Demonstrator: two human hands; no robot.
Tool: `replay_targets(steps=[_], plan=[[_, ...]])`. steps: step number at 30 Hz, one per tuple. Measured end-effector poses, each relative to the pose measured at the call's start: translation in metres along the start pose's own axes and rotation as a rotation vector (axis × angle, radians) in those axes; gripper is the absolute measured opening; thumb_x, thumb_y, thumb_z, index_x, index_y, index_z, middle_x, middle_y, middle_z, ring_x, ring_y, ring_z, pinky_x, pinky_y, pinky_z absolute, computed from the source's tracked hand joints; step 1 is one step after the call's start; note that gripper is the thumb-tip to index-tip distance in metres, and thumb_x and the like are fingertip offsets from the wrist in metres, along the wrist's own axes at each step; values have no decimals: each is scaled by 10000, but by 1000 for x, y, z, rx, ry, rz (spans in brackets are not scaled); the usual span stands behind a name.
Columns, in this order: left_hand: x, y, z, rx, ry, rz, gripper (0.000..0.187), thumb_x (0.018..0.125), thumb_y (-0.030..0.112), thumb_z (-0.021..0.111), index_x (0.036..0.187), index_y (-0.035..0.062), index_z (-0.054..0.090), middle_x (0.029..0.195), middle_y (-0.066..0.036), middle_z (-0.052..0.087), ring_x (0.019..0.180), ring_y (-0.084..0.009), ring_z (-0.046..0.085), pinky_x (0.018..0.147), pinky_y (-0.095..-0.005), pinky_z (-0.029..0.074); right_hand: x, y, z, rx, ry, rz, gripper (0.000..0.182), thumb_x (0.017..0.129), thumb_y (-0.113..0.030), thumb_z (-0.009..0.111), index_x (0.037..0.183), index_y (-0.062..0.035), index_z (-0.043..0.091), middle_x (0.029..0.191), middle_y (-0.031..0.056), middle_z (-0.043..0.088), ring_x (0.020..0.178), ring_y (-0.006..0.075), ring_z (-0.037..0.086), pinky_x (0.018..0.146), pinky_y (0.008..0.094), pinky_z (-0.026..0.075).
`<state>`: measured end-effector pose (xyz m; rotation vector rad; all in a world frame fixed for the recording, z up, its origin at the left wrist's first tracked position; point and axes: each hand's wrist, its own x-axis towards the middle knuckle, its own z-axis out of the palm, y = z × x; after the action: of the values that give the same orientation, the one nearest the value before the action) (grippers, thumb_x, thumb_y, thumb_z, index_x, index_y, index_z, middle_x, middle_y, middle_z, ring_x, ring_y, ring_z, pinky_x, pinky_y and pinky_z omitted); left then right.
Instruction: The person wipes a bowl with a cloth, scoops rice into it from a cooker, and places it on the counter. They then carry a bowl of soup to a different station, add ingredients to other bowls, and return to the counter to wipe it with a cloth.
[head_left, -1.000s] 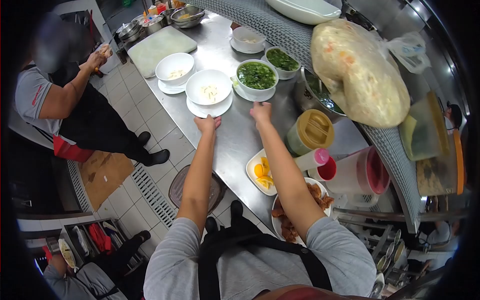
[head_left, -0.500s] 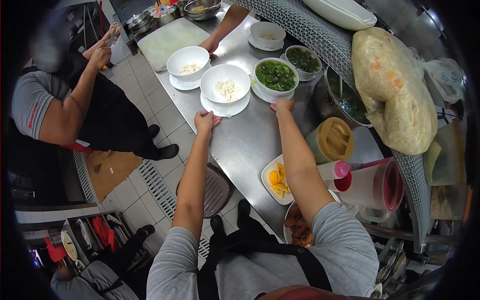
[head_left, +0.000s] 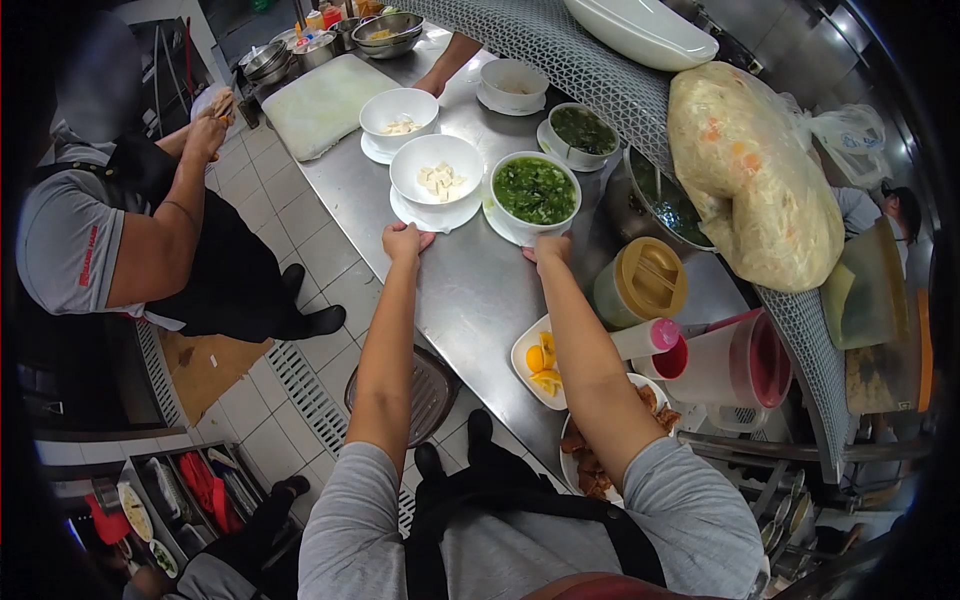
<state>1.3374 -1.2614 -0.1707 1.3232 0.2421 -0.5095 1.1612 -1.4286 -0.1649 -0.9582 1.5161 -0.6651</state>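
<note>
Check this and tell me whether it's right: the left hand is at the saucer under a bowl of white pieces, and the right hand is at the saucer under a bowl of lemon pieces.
Not quite: in the head view, the right hand is at the saucer under a bowl of green soup. The rest is right.
</note>
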Motion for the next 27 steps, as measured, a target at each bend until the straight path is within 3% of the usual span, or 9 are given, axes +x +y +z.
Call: replay_targets(steps=[7,10,12,13,15,20,21,23,27], plan=[[19,-13,18,-106,24,-1,235,800,-31,497,996,-64,371,796,-197,561,641,-264,620,549,-347,572,-31,3,-30,-166,-64,-8,647,791,65,441,1352,-183,235,1152,183,499,721,316,625,431,336,549],[20,-28,26,-320,64,11,241,800,-8,520,988,-78,386,797,-195,563,671,-264,617,549,-350,569,-36,7,-40,-277,-115,-9,604,812,-28,472,1348,-188,245,1116,174,530,678,295,631,428,323,543],[-2,-25,26,10,-57,-76,215,831,116,532,928,-63,463,818,-156,576,650,-238,619,549,-301,553,-39,10,-44,-368,-202,-27,538,827,-113,491,1324,-184,298,1063,173,557,616,280,630,408,315,529],[-8,-21,24,8,-60,-70,215,831,116,532,928,-63,463,818,-156,576,650,-238,619,549,-301,553,-40,9,-46,-363,-202,-32,538,827,-113,491,1324,-184,298,1063,173,557,616,280,630,408,315,529],[-21,-15,21,339,-312,-17,270,845,224,529,963,-15,481,837,-128,586,646,-194,613,515,-254,520,-42,7,-53,-451,-319,-28,510,823,-152,507,1303,-187,336,988,154,590,557,265,621,390,307,519],[-27,-2,14,429,-555,-91,370,868,415,439,1140,167,482,970,-42,590,759,-139,597,577,-277,487,-30,19,-62,-472,-414,-59,463,795,-162,549,1237,-255,448,795,110,623,483,213,592,370,318,504],[-28,1,13,436,-622,-112,379,867,449,425,1147,202,487,880,7,596,689,-110,580,551,-261,460,-24,22,-62,-472,-426,-71,499,777,-134,566,1242,-266,445,729,118,619,478,203,594,370,315,500],[-48,16,11,483,-671,-121,354,861,456,436,1115,221,507,760,48,575,603,-82,536,520,-254,424,-28,20,-68,-510,-488,-118,344,814,-212,557,1145,-133,504,687,116,593,467,189,574,399,300,507],[-50,17,8,569,-683,-149,344,854,473,436,1087,235,521,674,76,538,535,-67,488,487,-224,372,-30,19,-73,-489,-512,-83,320,851,-215,496,1162,-142,505,718,118,591,531,202,590,473,321,526]])
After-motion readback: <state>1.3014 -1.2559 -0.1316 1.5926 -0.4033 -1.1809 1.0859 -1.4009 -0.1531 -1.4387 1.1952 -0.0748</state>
